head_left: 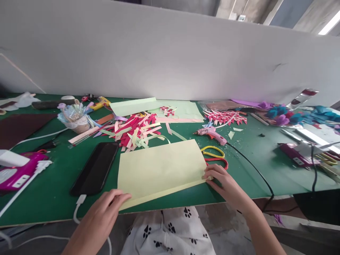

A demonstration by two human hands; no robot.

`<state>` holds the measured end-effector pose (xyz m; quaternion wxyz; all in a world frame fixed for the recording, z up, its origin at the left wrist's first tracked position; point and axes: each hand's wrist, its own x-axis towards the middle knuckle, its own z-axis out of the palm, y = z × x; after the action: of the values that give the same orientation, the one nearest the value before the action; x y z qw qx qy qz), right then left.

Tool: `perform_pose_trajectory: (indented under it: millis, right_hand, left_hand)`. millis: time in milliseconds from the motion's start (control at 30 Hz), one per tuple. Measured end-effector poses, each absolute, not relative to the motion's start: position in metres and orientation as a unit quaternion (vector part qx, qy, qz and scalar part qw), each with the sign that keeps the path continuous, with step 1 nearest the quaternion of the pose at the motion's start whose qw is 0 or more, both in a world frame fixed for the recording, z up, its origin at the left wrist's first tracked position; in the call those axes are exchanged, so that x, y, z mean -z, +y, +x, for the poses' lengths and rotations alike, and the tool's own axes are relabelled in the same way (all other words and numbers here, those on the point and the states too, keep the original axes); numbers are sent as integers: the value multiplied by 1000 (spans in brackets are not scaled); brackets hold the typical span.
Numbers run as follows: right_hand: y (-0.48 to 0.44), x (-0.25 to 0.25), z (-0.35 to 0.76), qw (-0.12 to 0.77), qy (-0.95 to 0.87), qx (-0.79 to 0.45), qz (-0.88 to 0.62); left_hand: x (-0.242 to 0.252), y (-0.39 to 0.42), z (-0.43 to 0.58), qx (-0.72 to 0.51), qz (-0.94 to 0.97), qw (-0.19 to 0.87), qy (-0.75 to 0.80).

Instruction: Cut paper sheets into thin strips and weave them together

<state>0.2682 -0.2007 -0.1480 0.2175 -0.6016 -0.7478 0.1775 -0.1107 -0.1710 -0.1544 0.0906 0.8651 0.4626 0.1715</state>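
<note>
Fingers [124,197] clamped on both near corners of a yellow sheet [162,166]

My left hand [106,208] has thumb and forefinger pressed together on the near left corner; my right hand [227,181] pinches the near right corner between thumb and fingers. The sheet lies slanted on the green table [252,170], right in front of me, its left corner close to the table's near edge. A narrow fold runs along the side closest to me. Just left of it lies a dark phone [95,168] with a white cable [79,202] plugged in. Scissors [222,153] with yellow and red handles lie beside my right hand, blades hidden. Beyond the sheet are a heap of colored paper strips [135,132] and, farther right, a pink glue gun [215,136].
</note>
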Motion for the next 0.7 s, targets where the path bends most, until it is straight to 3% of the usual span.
perform_pose_trajectory:
  millis: [300,500,700]
  right_hand:
    - [-137,79,264,318,-739,81,-588]
    - [-68,21,237,424,-744,-26,-516]
    - [-48,-4,193,579,-707,-121,-389]
  left_hand:
    - [101,-139,-119,-226,839,153,470]
    - [34,-106,-90,-286,851,71,434]
    - [-24,-78,-47,-389,839,-10,380]
